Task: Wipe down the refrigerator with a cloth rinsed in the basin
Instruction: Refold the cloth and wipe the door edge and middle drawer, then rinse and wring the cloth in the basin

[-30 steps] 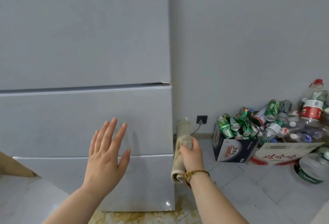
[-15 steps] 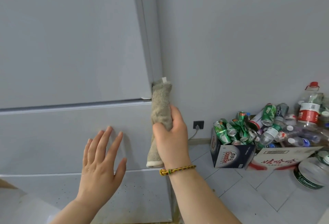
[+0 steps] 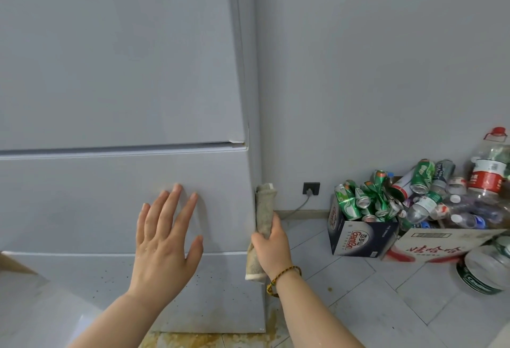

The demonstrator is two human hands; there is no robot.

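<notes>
Head camera, looking down and forward: I stand in front of the pale grey refrigerator (image 3: 110,71), which fills the left half of the view. My left hand (image 3: 165,240) is raised flat before its middle door panel, fingers (image 3: 169,209) straight and spread wide, holding nothing. The fingertips are at the panel or just off it; I cannot tell which.

My right hand (image 3: 271,248) grips the cloth (image 3: 263,209), curled round its middle. The cloth is grey-beige, rolled into a long upright bundle, and lies against the front right edge of the refrigerator, level with the middle panel and the seam below it. Its top end stands above my fist and its lower end hangs beneath it. A woven bracelet (image 3: 284,273) circles that wrist.

The lowest panel (image 3: 193,287) is flecked with small dark specks, and a yellow-brown stain (image 3: 193,340) spreads on the floor (image 3: 372,292) along the base.

To the right, a dark socket (image 3: 311,188) with a plug in it sits low on the wall (image 3: 386,71). Further right, a dark box (image 3: 358,240) heaped with crushed green cans (image 3: 367,201) stands beside a white box (image 3: 436,248) full of clear plastic bottles. A large bottle with a red cap (image 3: 489,165) rises at the far edge. A corner of brown cardboard (image 3: 11,263) shows at the far left.
</notes>
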